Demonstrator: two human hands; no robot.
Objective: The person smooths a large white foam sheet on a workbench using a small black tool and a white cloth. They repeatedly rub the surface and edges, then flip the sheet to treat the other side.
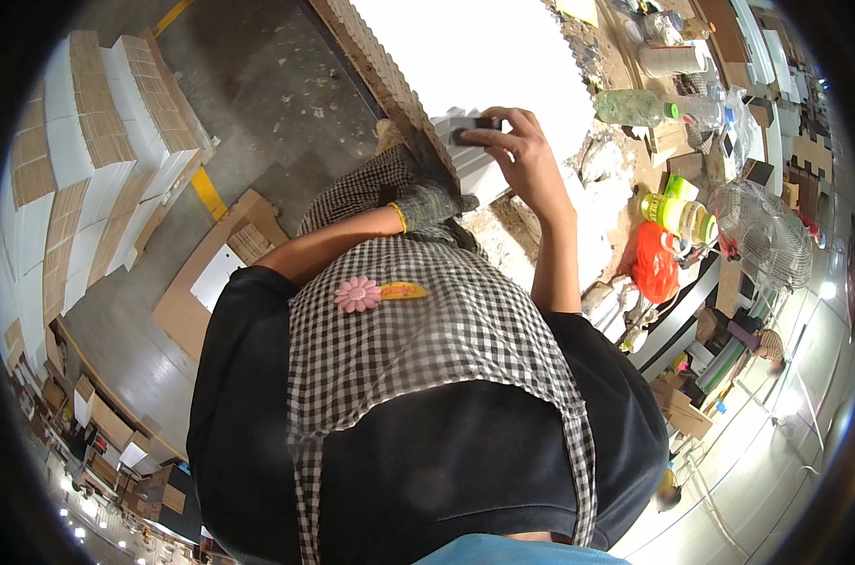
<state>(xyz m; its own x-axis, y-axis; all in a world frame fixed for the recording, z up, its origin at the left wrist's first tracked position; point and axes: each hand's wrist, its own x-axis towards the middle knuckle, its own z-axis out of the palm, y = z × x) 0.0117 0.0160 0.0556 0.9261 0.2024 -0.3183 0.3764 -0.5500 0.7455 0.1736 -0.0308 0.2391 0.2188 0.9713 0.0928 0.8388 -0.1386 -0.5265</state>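
Right hand (522, 155): bare, fingers bent and closed round a small dark block (475, 130), smooth, roughly rectangular. Block sits at the white stack (493, 61), near its edge; can't tell if it presses on it. Left hand (426, 205): in a dark grey knit glove with yellow cuff trim, lower down beside the stack's corner; fingers partly hidden, can't tell how far open or whether anything is gripped.

Stack top flat, glaring white, detail washed out; long side edge brownish, ridged and scalloped. Person wears a black-and-white checked cloth apron (418, 320) over a black short-sleeved top, pink petal-shaped flower badge (357, 294) on it.

Right of the stack, a brown, littered bench (619, 28): ribbed, greenish see-through plastic bottle (630, 108), yellow-green bottle (663, 213), crinkled thin red plastic bag (655, 264). Beyond, a fan (762, 235) with round wire-mesh cage.

Left: smooth grey floor (277, 85), scuffed, with yellow line (209, 193); flat brown cardboard piece (178, 301); tall piles of white-faced cardboard (93, 160), layered brown edges.
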